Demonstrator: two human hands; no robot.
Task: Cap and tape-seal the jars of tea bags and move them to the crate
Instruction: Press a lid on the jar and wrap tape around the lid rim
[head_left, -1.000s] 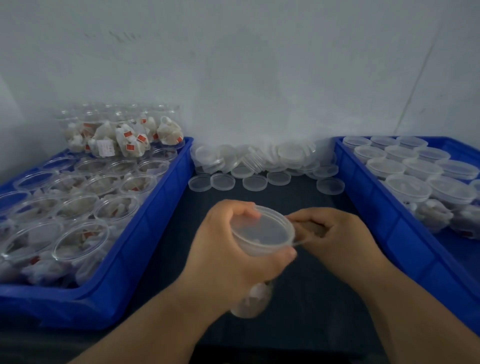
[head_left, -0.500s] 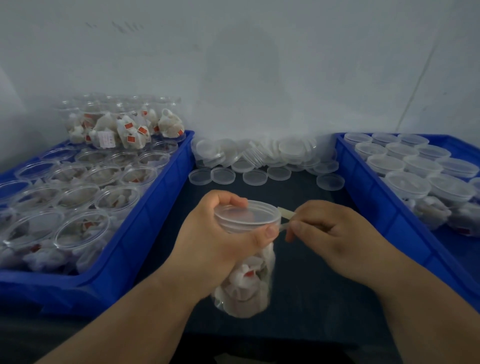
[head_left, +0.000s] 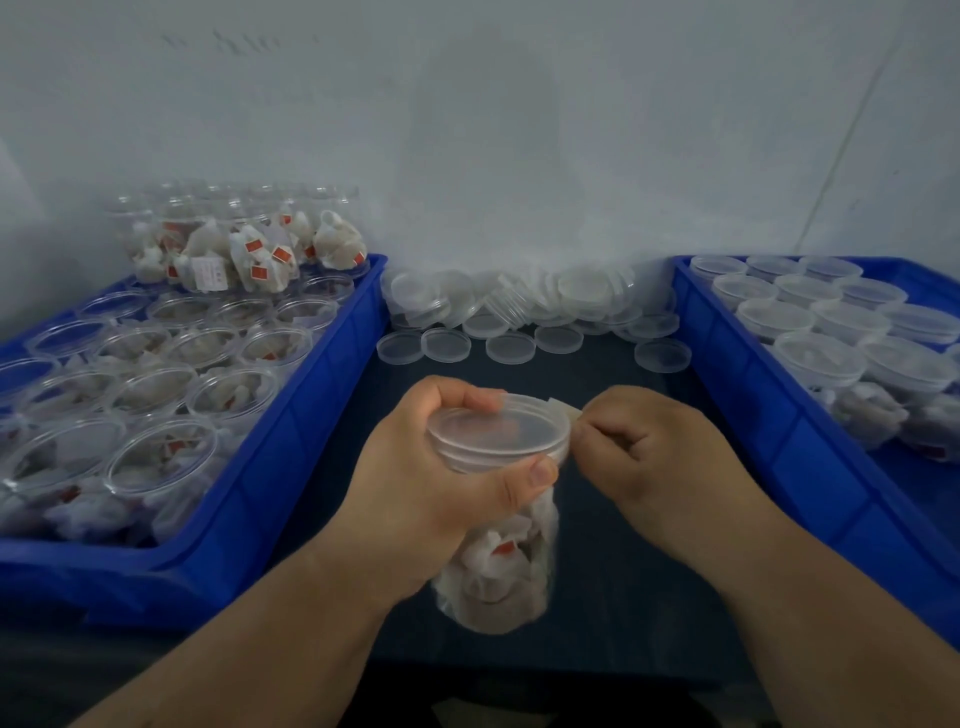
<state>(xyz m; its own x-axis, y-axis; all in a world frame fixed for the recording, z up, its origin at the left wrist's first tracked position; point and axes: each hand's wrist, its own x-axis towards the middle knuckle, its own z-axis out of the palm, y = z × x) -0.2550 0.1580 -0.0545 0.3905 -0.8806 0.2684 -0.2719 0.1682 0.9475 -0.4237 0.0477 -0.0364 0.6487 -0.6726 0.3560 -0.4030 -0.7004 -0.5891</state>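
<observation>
A clear plastic jar (head_left: 498, 577) filled with white tea bags stands upright over the dark table, a clear lid (head_left: 496, 428) on its mouth. My left hand (head_left: 436, 483) grips the jar just under the lid, thumb at the front, fingers round the back. A strip of clear tape (head_left: 563, 410) runs from the lid's right rim. My right hand (head_left: 649, 447) pinches the free end of that strip beside the jar. On the right a blue crate (head_left: 769, 431) holds several capped jars. On the left a blue crate (head_left: 291, 457) holds several uncapped jars of tea bags.
Loose clear lids (head_left: 524, 306) lie in a heap against the white wall between the two crates, with a few flat on the dark table (head_left: 613, 566). More jars with red-tagged tea bags (head_left: 244, 244) are stacked at the back of the left crate.
The jar was tilted toward me and is now upright and lower. My right hand drew the tape out from the lid's right rim.
</observation>
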